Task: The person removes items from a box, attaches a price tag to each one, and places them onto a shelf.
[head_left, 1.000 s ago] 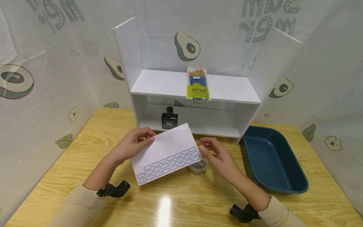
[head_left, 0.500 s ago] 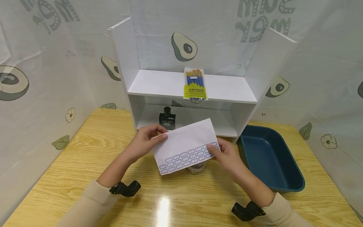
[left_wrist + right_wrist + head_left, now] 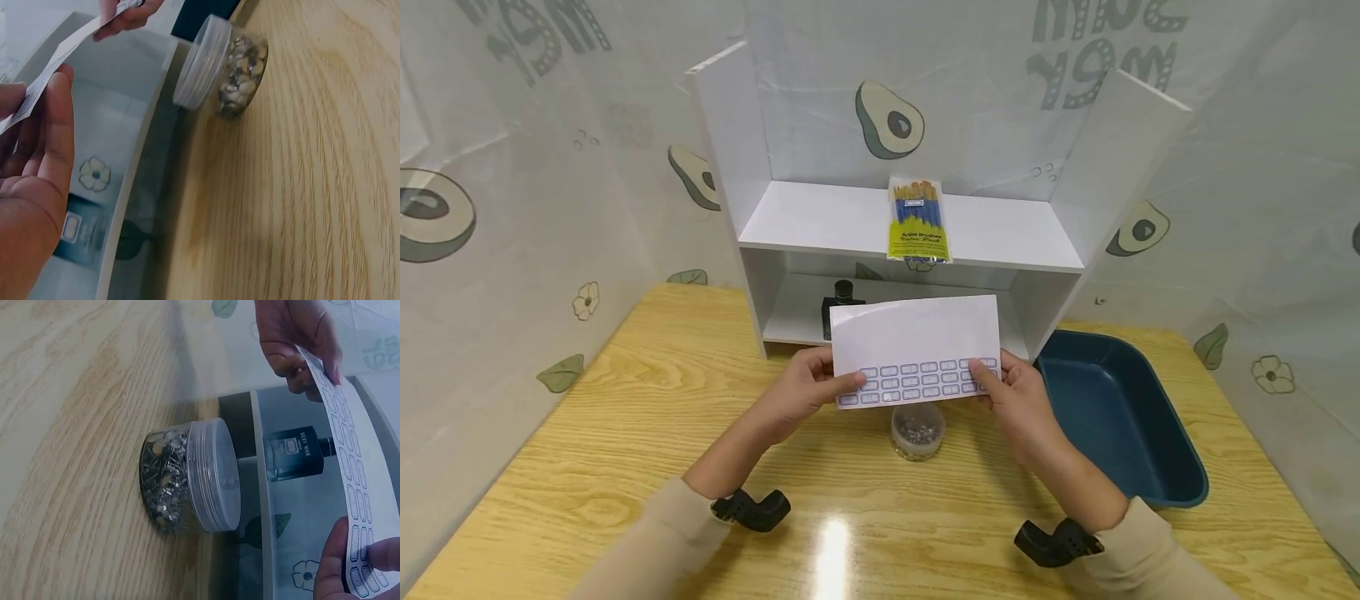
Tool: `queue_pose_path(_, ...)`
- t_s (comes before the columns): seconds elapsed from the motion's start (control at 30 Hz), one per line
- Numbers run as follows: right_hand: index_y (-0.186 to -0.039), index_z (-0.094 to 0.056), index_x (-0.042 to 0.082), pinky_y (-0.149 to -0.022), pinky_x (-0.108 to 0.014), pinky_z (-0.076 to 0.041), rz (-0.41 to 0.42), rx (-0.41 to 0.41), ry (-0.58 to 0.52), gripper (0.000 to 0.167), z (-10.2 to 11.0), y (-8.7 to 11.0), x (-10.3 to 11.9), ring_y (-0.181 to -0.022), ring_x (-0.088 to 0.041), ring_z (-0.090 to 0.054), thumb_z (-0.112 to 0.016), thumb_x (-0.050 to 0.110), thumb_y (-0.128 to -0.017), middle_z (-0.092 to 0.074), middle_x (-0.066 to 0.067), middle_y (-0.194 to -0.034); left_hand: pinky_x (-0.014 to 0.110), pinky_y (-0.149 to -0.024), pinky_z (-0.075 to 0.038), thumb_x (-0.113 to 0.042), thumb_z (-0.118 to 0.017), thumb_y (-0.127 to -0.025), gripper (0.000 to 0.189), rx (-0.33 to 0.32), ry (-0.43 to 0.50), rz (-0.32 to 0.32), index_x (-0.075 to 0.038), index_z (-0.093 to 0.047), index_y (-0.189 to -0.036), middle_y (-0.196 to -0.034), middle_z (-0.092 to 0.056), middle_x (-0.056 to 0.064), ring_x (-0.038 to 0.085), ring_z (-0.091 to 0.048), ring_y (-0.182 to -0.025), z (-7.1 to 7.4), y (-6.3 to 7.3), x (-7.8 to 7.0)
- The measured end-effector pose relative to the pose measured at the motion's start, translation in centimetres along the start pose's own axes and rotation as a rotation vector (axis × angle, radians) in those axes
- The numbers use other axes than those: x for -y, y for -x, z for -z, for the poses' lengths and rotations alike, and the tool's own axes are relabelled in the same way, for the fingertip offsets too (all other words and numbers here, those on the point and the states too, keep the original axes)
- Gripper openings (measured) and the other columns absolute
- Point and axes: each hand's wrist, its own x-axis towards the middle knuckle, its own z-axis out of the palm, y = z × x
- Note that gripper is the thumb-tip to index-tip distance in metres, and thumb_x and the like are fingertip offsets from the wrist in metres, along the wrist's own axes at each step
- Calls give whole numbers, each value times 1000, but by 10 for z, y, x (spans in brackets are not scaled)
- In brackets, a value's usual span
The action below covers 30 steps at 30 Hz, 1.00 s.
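Observation:
Both hands hold a white sheet of labels (image 3: 917, 333) printed with rows of blue-outlined boxes along its lower part. My left hand (image 3: 811, 392) pinches the left end, thumb on the printed face and fingers behind. The right end is pinched by my right hand (image 3: 1021, 400) in the same way. Below the sheet, a clear round jar of thumbtacks (image 3: 165, 478) stands upright on the table with its lid (image 3: 215, 475) on. A dark perfume bottle (image 3: 294, 453) sits on the lower shelf, partly hidden by the sheet in the head view.
A white two-level shelf (image 3: 820, 215) stands at the back of the wooden table (image 3: 610, 433). On its upper board lies a pack of artist brushes (image 3: 917, 221). A deep blue plastic bin (image 3: 1187, 467) is at the right, and a patterned curtain (image 3: 625, 125) hangs behind.
The right hand has reached the sheet and taken hold of its right end. The sheet has moved right and turned nearly level, uncovering the jar, while the left hand's grip has shifted lower on it.

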Motion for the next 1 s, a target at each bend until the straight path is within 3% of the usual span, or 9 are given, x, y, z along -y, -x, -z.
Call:
queue_pose_path(0.13, -146, -50, -7, -79, -14, -57, 1, -20, 7, 42, 2, -5, -1, -91, 5, -72, -52, 15, -110, -76, 18, -101, 24, -84, -62, -3, -67, -100, 37, 8, 9, 6, 13, -60, -133, -125, -74, 24, 9, -76, -96, -7, -1, 1)
queue_pose_path(0.27, -147, -45, -5, -82, -10, -54, 47, -130, 84, 45, 4, -8, -3, -94, 6, -63, -59, 11, -106, -67, 2, -118, 24, -84, -62, -2, -66, -100, 34, -6, 6, -23, 14, -62, -130, -126, -73, 28, 10, -77, -96, -11, -2, 0)
queue_pose_path(0.37, -143, -47, -3, -84, -7, -47, 184, -224, 220, 43, 5, -7, -6, -100, 2, -54, -62, 8, -104, -58, -11, -127, 24, -84, -62, 0, -65, -100, 33, -26, 1, -44, 16, -62, -128, -126, -71, 31, 9, -76, -97, -14, -2, -1)
queue_pose_path(0.43, -136, -53, -3, -86, -7, -46, 329, -247, 327, 37, 4, -5, -9, -102, -1, -54, -64, 7, -103, -59, -16, -128, 24, -85, -62, 0, -65, -100, 33, -37, -6, -52, 16, -62, -128, -127, -70, 32, 9, -76, -97, -17, -2, -3)
queue_pose_path(0.57, -120, -68, 0, -87, -13, -50, 644, -188, 487, 22, -6, 2, -10, -99, -12, -62, -70, 3, -98, -67, -13, -116, 25, -86, -62, -2, -67, -99, 33, -31, -29, -62, 15, -64, -128, -126, -71, 31, 9, -74, -96, -24, 0, -7)
queue_pose_path(0.67, -115, -72, 4, -87, -14, -54, 792, -105, 529, 23, -17, 8, -5, -98, -18, -66, -75, -1, -93, -70, -8, -112, 27, -84, -63, -5, -68, -99, 33, -3, -50, -67, 14, -66, -127, -121, -73, 30, 10, -74, -93, -31, 2, -11)
queue_pose_path(0.83, -118, -72, 7, -86, -18, -58, 890, 10, 559, 32, -30, 18, 2, -100, -17, -68, -79, -3, -88, -70, -6, -115, 29, -83, -64, -8, -68, -100, 32, 31, -104, -87, 11, -67, -127, -120, -74, 29, 16, -77, -97, -40, 2, -15)
queue_pose_path(1.0, -118, -72, 7, -80, -29, -63, 915, 14, 580, 33, -35, 22, 4, -98, -17, -71, -79, -4, -88, -69, -6, -116, 27, -82, -64, -7, -67, -101, 30, 34, -125, -117, 10, -68, -126, -121, -74, 28, 16, -77, -97, -43, 4, -16)
